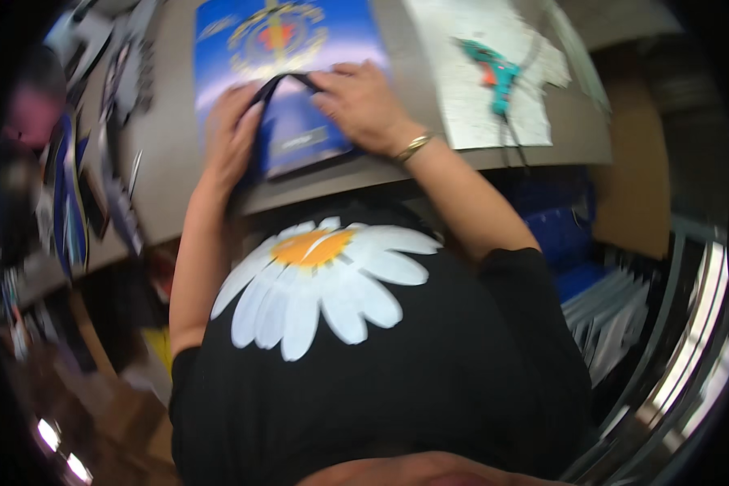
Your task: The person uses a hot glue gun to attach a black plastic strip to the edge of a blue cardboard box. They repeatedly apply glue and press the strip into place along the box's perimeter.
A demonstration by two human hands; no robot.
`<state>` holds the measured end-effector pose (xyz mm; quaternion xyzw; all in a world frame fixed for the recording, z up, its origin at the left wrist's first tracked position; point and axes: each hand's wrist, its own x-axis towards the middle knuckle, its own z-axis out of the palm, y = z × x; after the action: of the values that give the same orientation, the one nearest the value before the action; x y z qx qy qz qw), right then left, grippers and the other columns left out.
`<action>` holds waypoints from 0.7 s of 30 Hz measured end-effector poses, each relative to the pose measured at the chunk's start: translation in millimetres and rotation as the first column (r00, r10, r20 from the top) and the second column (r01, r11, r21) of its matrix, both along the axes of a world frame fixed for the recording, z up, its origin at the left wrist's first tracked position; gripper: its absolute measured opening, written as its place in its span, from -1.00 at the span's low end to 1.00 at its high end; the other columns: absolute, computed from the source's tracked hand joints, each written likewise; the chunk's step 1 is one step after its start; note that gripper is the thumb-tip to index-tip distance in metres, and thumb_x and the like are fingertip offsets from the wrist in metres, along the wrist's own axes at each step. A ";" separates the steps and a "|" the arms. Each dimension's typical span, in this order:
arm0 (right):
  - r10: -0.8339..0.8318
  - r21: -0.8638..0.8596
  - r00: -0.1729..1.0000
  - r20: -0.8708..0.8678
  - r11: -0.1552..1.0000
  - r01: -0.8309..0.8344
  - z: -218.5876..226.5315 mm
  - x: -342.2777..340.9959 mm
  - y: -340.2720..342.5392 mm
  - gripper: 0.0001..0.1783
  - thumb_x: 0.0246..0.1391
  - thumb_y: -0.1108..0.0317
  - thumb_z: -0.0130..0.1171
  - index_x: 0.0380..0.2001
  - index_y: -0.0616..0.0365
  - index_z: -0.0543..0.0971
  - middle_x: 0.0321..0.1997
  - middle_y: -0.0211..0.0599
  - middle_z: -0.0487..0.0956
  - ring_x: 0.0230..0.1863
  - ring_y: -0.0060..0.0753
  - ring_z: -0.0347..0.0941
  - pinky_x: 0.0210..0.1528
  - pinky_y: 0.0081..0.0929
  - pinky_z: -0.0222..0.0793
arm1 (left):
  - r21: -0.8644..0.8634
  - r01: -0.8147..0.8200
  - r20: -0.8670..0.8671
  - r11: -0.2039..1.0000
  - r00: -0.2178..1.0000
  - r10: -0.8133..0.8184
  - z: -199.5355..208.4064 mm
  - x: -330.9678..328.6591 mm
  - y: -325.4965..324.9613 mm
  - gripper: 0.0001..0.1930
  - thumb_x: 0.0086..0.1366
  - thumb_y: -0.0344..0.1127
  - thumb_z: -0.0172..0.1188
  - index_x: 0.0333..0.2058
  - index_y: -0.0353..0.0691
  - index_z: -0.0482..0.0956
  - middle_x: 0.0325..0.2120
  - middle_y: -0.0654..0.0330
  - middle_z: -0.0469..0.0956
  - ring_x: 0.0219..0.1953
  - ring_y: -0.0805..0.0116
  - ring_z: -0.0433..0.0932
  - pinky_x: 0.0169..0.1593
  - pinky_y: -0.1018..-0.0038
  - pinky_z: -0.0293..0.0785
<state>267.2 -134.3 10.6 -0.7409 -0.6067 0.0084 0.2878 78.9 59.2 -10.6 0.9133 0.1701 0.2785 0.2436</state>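
Note:
On the table in front of me lies a flat, glossy blue sheet-like piece (296,146) that fades to pale in the middle, with a gold and red round emblem on its far half. Whether it is a bag, a folder or a box I cannot tell. A black strap (283,78) bends in an arch over its near half. My left hand (233,134) has its fingers closed on the strap's left side. My right hand (360,105) rests over the blue piece, its fingertips closed at the strap's right end. Both hands are slightly blurred.
To the right, a teal glue gun (502,81) with a dark cord lies on a stained white sheet (470,121). Several blurred strips and tools crowd the table's left side, near a thin metal rod (135,174). Blue and grey stacked items (599,312) stand below the table at right.

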 end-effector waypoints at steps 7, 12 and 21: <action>-0.308 -0.022 0.949 -0.059 0.951 0.308 -2.6 -18.7 -54.0 -0.32 0.28 -0.11 -0.03 0.20 0.29 0.42 0.23 0.12 0.44 0.33 0.10 0.23 0.41 0.01 0.00 | -0.538 -0.302 -0.054 0.787 0.944 0.326 -18.3 -44.6 27.1 -0.14 0.34 -0.25 0.23 0.41 -0.42 -0.12 0.27 -0.22 0.29 0.23 0.11 0.38 0.30 0.31 0.25; -0.337 0.062 0.941 -0.039 0.939 0.339 -18.8 -31.3 -61.3 -0.31 0.30 -0.11 -0.05 0.22 0.30 0.39 0.23 0.13 0.44 0.35 0.14 0.22 0.40 0.06 0.02 | -0.577 -0.303 -0.017 0.758 0.933 0.360 7.8 -38.7 21.8 -0.09 0.31 -0.39 0.26 0.43 -0.37 -0.19 0.27 -0.22 0.28 0.25 0.13 0.38 0.29 0.32 0.26; -0.228 0.229 0.831 -0.507 0.894 0.385 -8.7 -6.3 -58.1 -0.36 0.28 0.14 0.08 0.24 0.40 0.31 0.18 0.19 0.47 0.21 0.12 0.39 0.29 -0.19 0.27 | -0.897 0.140 0.256 0.420 0.938 0.233 60.8 -71.3 24.3 -0.42 0.39 -0.52 0.08 0.36 -0.29 0.18 0.15 0.00 0.45 0.11 0.24 0.50 0.23 0.35 0.40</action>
<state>260.9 -192.4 1.8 -0.7483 -0.3838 0.0403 0.5395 7.5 83.5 50.2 0.5690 0.2736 0.3037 0.7136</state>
